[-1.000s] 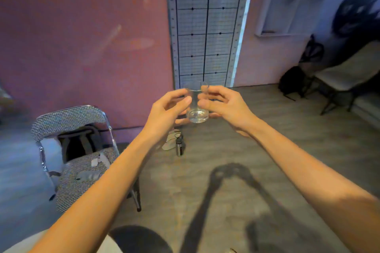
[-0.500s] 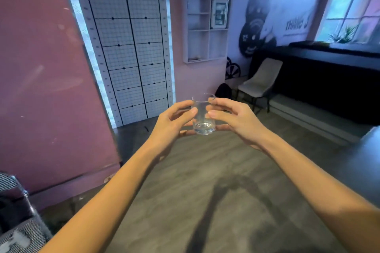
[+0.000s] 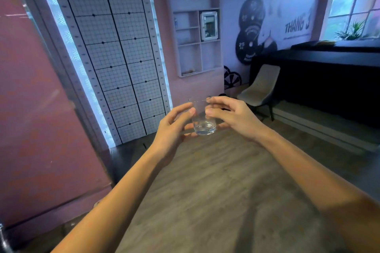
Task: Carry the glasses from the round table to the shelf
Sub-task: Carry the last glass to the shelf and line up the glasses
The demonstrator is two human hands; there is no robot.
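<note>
A clear, short drinking glass (image 3: 202,124) is held upright in mid-air in front of me, above the wooden floor. My left hand (image 3: 174,124) grips its left side and my right hand (image 3: 232,117) grips its right side, fingers wrapped around the wall. A white wall shelf (image 3: 196,44) with several compartments hangs on the pink wall straight ahead, beyond the glass. The round table is out of view.
A posture-check grid board (image 3: 115,63) leans against the wall at left. A grey chair (image 3: 260,88) stands at right before a dark counter (image 3: 329,80). A pink wall (image 3: 35,109) runs close along my left. Wooden floor (image 3: 205,191) stretches ahead.
The view has swung right and up: the folding chair has left the frame and the wall shelf now stands ahead. Both hands keep the same hold on the glass.
</note>
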